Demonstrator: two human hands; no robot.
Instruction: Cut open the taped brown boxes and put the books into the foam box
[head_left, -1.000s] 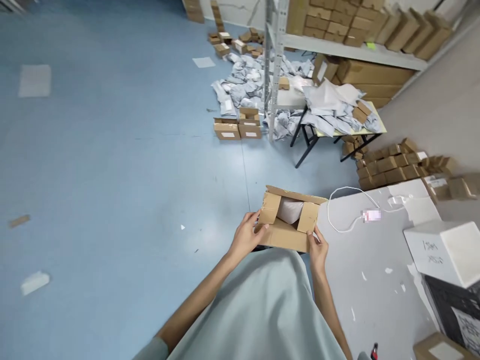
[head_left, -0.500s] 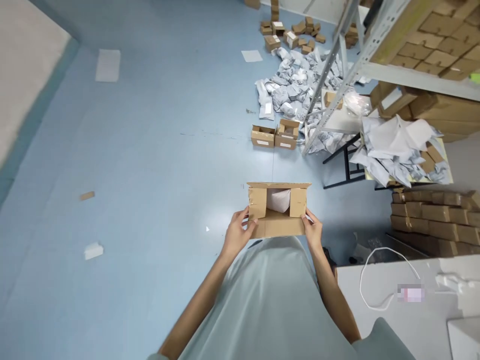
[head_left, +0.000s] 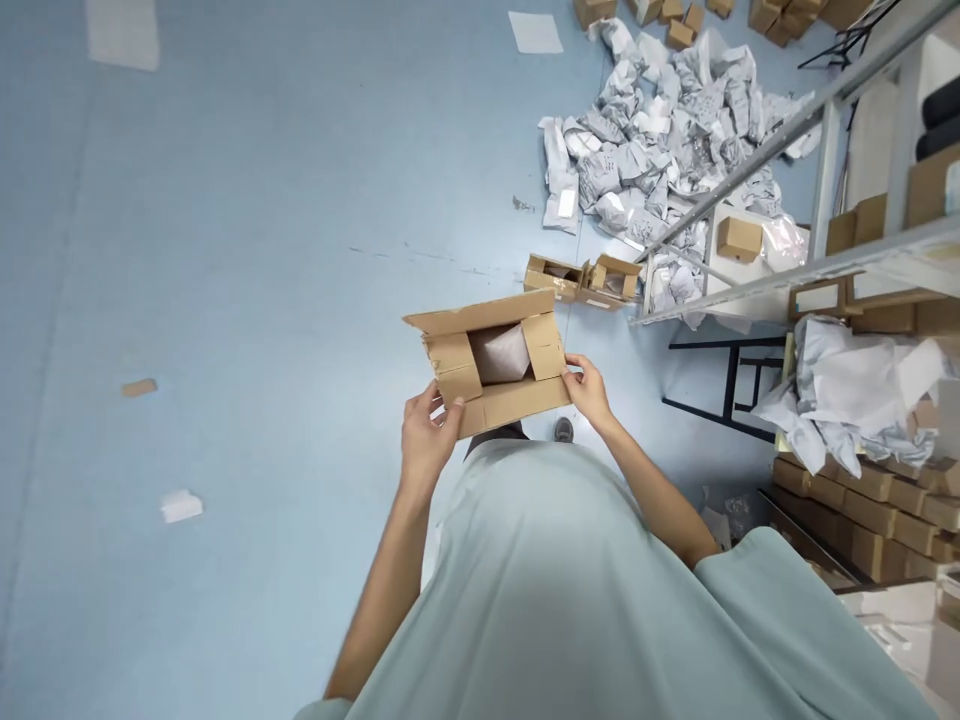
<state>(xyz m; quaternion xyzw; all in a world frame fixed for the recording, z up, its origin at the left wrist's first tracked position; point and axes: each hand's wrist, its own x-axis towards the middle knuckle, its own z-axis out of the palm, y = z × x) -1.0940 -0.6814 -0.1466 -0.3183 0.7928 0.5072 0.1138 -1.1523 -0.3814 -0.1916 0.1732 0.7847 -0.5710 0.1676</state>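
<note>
I hold a small brown cardboard box (head_left: 510,400) in front of my body, above the blue floor. Its top flaps stand partly open, and a pale grey wrapped packet (head_left: 499,352) shows inside. My left hand (head_left: 426,440) grips the box's left end, thumb on the side flap. My right hand (head_left: 589,390) pinches the right end. The box is tilted a little, with its left side lower.
A heap of grey mailer bags (head_left: 652,150) lies on the floor ahead, with two open cardboard boxes (head_left: 581,278) beside it. A metal shelf rack (head_left: 817,200) and a black-legged table (head_left: 731,380) stand to the right, stacked brown boxes (head_left: 862,500) beyond. Paper scraps (head_left: 180,505) dot the floor at left.
My view has swung left and away from the white table. The box stays in both hands, now raised slightly and tilted, closer to the shelf rack and the mailer heap.
</note>
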